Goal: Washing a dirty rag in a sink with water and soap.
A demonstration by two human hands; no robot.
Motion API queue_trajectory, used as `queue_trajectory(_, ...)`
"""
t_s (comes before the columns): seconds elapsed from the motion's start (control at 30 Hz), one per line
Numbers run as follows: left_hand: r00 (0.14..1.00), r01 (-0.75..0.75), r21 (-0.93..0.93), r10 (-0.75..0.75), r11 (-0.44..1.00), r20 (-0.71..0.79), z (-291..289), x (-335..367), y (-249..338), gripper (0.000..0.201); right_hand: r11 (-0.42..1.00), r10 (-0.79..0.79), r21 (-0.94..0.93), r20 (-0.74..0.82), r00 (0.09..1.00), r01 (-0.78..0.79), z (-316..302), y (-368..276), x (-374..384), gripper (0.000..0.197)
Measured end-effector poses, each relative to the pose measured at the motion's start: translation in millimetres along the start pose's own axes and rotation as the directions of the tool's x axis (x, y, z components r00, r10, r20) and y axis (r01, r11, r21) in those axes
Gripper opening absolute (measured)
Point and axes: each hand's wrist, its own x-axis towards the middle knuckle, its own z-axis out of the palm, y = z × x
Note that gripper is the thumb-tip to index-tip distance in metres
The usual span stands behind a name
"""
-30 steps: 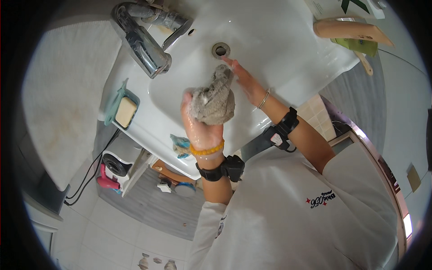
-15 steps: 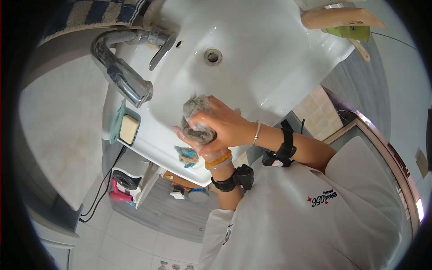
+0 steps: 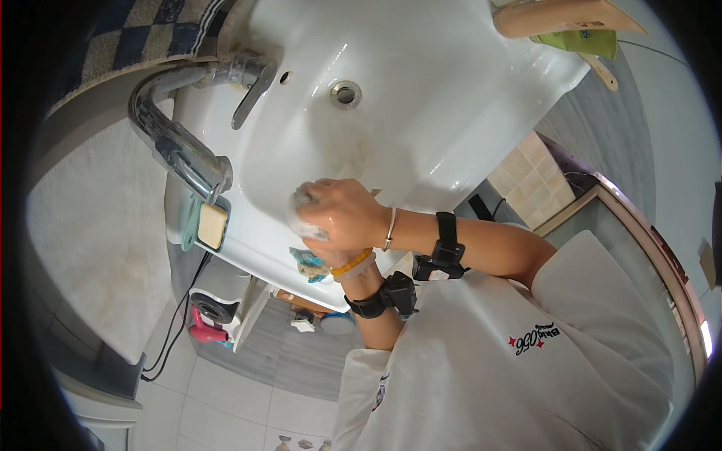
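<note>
A small wad of wet grey cloth, white with lather, is squeezed between my two hands over the near left part of the white sink. My right hand, with a silver bangle at the wrist, closes over it from above. Beneath lies my left hand, mostly hidden; yellow beads circle its wrist. Only the cloth's foamy edge shows past the knuckles, and its exact kind cannot be made out. Beside the left wrist, a crumpled blue and tan cloth rests on the sink's rim.
A chrome faucet arches in from the left. Below it sits a soap bar in a teal dish. The drain is farther back. A peach tube and a green tube lie at the far right rim.
My right hand has turned and closed over the cloth, covering more of it and of my left hand. Both hands shifted slightly left and down in view. The whole view has shifted a little.
</note>
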Motion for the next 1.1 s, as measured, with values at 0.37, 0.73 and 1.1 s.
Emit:
queue_trajectory(0.37,0.997,-0.071,0.214,0.073,0.974,-0.004,-6.6,2.8,7.5,0.037,0.951,0.112,0.289,0.002,0.994,-0.107,-15.3,24.6,-5.5,0.023)
queue_trajectory(0.73,0.967,-0.236,0.166,0.249,0.957,-0.059,0.9,3.1,20.1,0.027,0.845,0.474,0.269,0.022,0.88,-0.461,-68.4,91.2,-22.8,0.035)
queue_trajectory(1.1,0.989,-0.019,0.208,0.049,0.978,-0.141,5.8,-1.2,37.9,0.031,0.729,0.422,0.425,0.337,0.842,-0.536,-95.3,101.4,-18.6,0.033)
